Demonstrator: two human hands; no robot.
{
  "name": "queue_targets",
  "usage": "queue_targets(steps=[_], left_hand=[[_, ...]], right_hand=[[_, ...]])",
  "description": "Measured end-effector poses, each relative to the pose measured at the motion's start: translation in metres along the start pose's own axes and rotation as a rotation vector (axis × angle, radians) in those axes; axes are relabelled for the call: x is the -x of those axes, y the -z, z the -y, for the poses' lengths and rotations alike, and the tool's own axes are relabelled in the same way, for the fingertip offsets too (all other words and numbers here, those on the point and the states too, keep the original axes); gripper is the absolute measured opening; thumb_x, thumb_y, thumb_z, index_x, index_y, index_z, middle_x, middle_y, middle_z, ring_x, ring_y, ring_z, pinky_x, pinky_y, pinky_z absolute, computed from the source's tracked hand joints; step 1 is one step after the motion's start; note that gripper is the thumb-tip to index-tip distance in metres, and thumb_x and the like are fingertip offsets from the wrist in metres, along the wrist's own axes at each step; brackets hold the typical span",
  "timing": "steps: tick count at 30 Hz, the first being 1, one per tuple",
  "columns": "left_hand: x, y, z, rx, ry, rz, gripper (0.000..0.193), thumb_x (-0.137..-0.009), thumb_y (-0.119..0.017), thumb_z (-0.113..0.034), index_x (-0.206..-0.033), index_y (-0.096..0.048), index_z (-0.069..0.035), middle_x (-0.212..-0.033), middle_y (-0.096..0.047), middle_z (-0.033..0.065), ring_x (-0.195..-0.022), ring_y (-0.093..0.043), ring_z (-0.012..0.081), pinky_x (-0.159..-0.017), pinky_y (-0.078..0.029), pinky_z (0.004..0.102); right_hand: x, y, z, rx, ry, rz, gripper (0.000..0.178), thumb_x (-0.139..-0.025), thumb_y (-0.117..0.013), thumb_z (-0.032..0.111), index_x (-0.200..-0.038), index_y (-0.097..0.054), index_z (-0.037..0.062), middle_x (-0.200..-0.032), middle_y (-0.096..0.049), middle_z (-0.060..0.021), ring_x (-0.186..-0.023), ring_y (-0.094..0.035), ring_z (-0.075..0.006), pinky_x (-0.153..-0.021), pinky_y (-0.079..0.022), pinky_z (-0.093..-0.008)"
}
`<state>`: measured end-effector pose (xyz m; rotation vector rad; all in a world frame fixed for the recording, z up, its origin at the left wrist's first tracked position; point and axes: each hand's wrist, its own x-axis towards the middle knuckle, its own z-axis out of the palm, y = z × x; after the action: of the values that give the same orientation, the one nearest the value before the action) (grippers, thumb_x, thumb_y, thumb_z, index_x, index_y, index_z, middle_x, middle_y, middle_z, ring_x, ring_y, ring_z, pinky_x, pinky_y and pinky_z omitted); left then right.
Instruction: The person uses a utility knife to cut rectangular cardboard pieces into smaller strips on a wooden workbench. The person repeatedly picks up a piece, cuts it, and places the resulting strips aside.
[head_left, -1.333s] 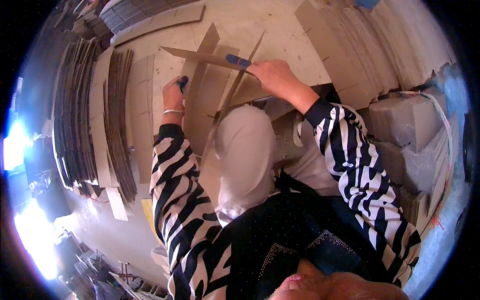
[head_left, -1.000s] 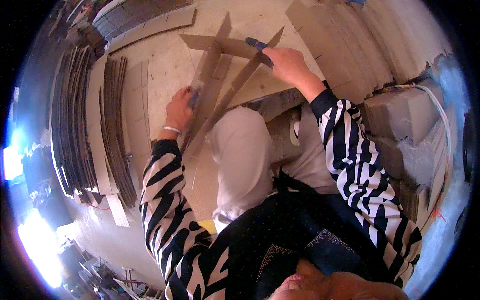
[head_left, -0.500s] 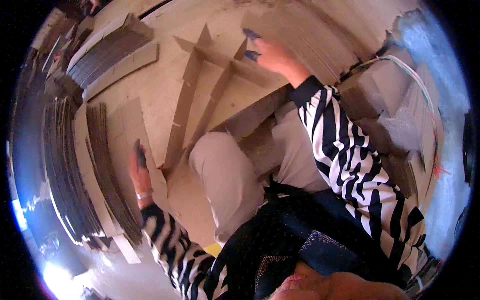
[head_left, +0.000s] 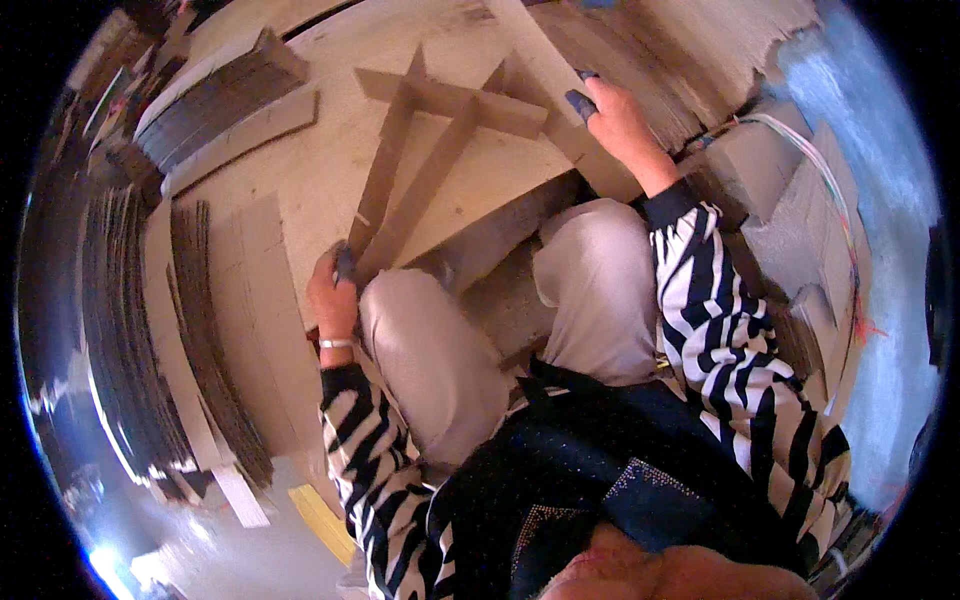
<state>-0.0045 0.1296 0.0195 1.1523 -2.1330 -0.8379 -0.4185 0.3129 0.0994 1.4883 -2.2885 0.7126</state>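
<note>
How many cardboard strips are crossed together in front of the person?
3: the cross strip at the far end, and the left strip and right strip, both narrowing together toward the left hand. None seems hidden.

A hand could pass low over the bare table (head_left: pixel 325 180) left of the cardboard strips (head_left: pixel 403 150), or over the open patch to their right, but the strips stand on edge and cross, barring a low sweep between. Cardboard stacks (head_left: pixel 130 330) hem in the left, a pile (head_left: pixel 640 85) the right, and the knees (head_left: pixel 430 340) crowd the near side.
</note>
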Motion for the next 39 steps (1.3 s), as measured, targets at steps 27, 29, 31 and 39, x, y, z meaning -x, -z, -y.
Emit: queue_targets(steps=[27, 29, 31, 39], left_hand=[[-0.07, 0.023, -0.02, -0.863, -0.225, 0.038, 0.017, -0.076, -0.059, -0.02, -0.088, -0.066, -0.011, -0.089, -0.065, 0.0127, -0.086, -0.064, 0.0305, -0.069, -0.051, 0.0455], [-0.065, 0.027, -0.044, -0.781, -0.34, -0.029, 0.019, -0.076, -0.059, -0.02, -0.09, -0.066, -0.01, -0.093, -0.065, 0.0143, -0.087, -0.064, 0.0323, -0.072, -0.051, 0.0463], [-0.058, 0.028, -0.075, -0.704, -0.241, 0.255, 0.023, -0.071, -0.06, -0.018, -0.092, -0.065, -0.008, -0.092, -0.065, 0.0178, -0.088, -0.063, 0.0352, -0.072, -0.051, 0.046], [-0.045, -0.015, -0.029, -0.584, -0.319, 0.419, 0.025, -0.069, -0.059, -0.012, -0.092, -0.066, -0.005, -0.088, -0.065, 0.0221, -0.086, -0.062, 0.0405, -0.078, -0.049, 0.0494]], right_hand=[[0.014, 0.003, 0.179, -0.427, 0.316, 0.518, 0.057, -0.079, -0.057, 0.003, -0.133, -0.044, 0.0144, -0.074, -0.059, -0.0214, -0.072, -0.058, -0.0392, -0.064, -0.046, -0.0454], [0.012, 0.002, 0.182, -0.391, 0.326, 0.528, 0.048, -0.075, -0.057, 0.003, -0.123, -0.05, 0.0087, -0.075, -0.061, -0.0217, -0.074, -0.06, -0.0413, -0.063, -0.046, -0.0499], [0.017, -0.008, 0.179, -0.342, 0.365, 0.528, 0.045, -0.074, -0.057, 0.003, -0.118, -0.051, 0.0082, -0.074, -0.061, -0.0208, -0.073, -0.06, -0.041, -0.062, -0.046, -0.0501], [0.072, -0.065, 0.15, -0.303, 0.362, 0.399, 0.034, -0.072, -0.059, 0.003, -0.106, -0.054, 0.0088, -0.075, -0.061, -0.0164, -0.075, -0.061, -0.0379, -0.061, -0.047, -0.0481]])
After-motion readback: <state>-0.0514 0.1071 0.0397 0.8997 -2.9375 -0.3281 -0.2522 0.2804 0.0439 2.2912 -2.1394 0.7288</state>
